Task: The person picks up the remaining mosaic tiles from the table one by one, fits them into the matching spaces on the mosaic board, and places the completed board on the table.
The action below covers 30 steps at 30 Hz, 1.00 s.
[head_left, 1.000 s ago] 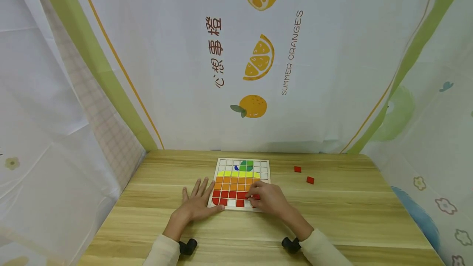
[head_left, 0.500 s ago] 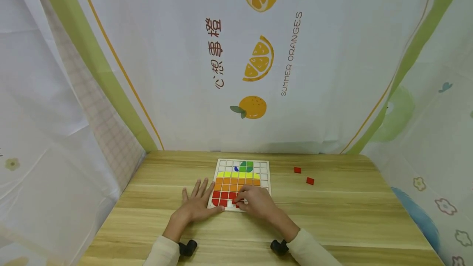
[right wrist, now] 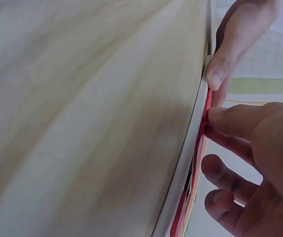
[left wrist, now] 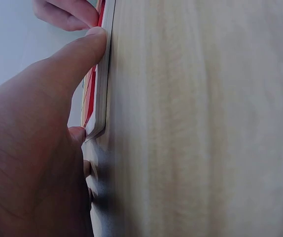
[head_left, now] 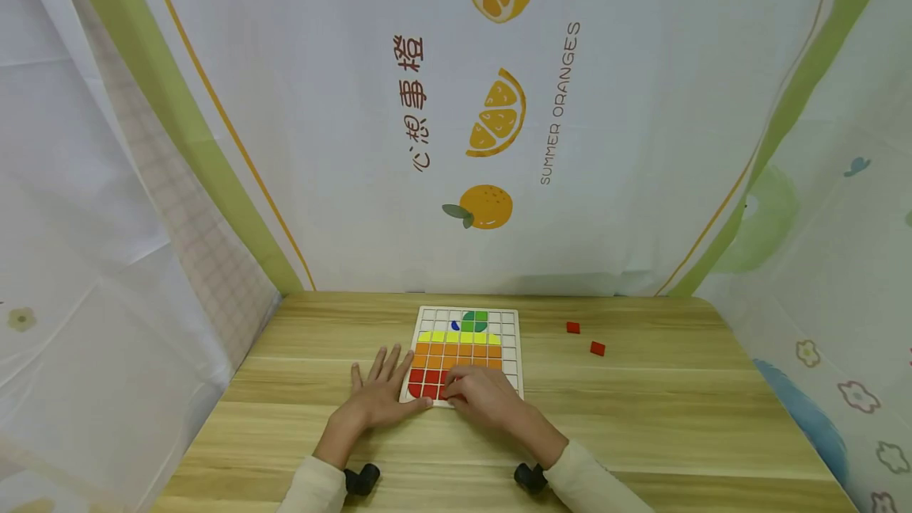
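Note:
A square mosaic puzzle board (head_left: 509, 331) lies flat on the table, with rows of red, orange and yellow tiles and a green leaf shape near its top. My left hand (head_left: 378, 400) rests spread at the board's left side, its thumb on the front left corner. Over the lower rows, my right hand (head_left: 492, 396) pinches a red square tile (head_left: 443, 392) between thumb and forefinger at a bottom-row cell. In the right wrist view those fingertips (right wrist: 215, 117) are right at the red row, while the other fingers hang loosely curled. The hand hides the board's lower right.
Two loose red tiles, a farther one (head_left: 573, 328) and a nearer one (head_left: 598, 348), lie right of the board on the wooden table (head_left: 677, 410). A printed curtain (head_left: 342, 180) hangs behind the table's back edge.
My right hand has moved left across the board's lower rows with the red tile, bringing it down at a bottom-row cell. My left hand has stayed in place.

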{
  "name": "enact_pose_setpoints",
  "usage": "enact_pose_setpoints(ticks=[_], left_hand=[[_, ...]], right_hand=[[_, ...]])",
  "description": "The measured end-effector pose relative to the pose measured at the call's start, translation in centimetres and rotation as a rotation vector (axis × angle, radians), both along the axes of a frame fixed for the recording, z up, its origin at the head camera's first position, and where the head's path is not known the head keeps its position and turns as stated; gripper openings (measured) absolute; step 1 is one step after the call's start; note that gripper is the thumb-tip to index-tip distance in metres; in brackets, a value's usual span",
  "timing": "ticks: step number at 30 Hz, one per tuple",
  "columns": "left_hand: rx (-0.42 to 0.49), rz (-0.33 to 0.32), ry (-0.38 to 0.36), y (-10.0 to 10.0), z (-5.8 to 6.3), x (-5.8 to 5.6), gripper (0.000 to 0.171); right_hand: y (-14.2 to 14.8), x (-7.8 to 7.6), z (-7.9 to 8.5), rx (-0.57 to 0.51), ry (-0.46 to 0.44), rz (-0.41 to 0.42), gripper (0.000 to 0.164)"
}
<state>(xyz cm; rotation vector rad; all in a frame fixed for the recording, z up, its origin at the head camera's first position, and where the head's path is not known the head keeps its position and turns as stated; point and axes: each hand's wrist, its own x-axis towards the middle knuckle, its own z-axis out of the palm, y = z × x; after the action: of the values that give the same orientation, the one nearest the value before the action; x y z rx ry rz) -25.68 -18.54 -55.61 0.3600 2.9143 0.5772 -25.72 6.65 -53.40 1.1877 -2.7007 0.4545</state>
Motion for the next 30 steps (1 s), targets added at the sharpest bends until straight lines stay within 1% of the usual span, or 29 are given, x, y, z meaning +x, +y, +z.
enact_pose_setpoints(ticks=[3, 4, 8, 11, 15, 17, 19, 21, 22, 25, 26, 30], left_hand=[[0.008, 0.0, 0.001, -0.05, -0.05, 0.03, 0.108], [0.007, 0.001, 0.003, -0.11, -0.23, 0.0, 0.108], [0.024, -0.013, 0.005, -0.18, -0.2, 0.08, 0.108], [0.036, -0.021, 0.006, -0.13, 0.0, 0.19, 0.108], [0.038, -0.011, -0.001, -0.01, 0.07, 0.28, 0.108], [0.045, -0.01, -0.003, 0.06, 0.32, 0.39, 0.108], [0.045, -0.017, 0.008, 0.0, 0.16, 0.29, 0.107], [0.05, -0.017, 0.011, 0.01, 0.26, 0.24, 0.108], [0.05, -0.019, 0.01, 0.05, 0.41, 0.29, 0.108], [0.04, -0.011, 0.005, 0.05, 0.31, 0.18, 0.109], [0.041, -0.004, -0.002, 0.11, 0.49, 0.21, 0.109], [0.012, 0.012, -0.007, 0.05, -0.04, -0.11, 0.106]], right_hand=[[0.06, 0.1, -0.01, 0.008, 0.0, 0.004, 0.011], [0.07, 0.13, -0.05, 0.007, 0.001, 0.002, 0.011], [0.09, 0.25, -0.22, 0.001, 0.015, -0.006, 0.012], [0.09, 0.29, -0.32, -0.001, 0.018, -0.014, 0.013], [0.15, 0.37, -0.36, -0.008, 0.02, -0.02, 0.012], [0.2, 0.42, -0.28, -0.013, 0.022, -0.024, 0.012], [0.25, 0.46, -0.2, -0.014, 0.023, -0.029, 0.012], [0.28, 0.5, -0.11, -0.015, 0.019, -0.031, 0.012], [0.3, 0.52, -0.06, -0.013, 0.017, -0.031, 0.012], [0.35, 0.58, 0.02, -0.009, 0.016, -0.026, 0.012], [0.36, 0.59, 0.04, -0.007, 0.015, -0.024, 0.012], [0.43, 0.68, 0.1, 0.0, 0.011, -0.019, 0.012]])
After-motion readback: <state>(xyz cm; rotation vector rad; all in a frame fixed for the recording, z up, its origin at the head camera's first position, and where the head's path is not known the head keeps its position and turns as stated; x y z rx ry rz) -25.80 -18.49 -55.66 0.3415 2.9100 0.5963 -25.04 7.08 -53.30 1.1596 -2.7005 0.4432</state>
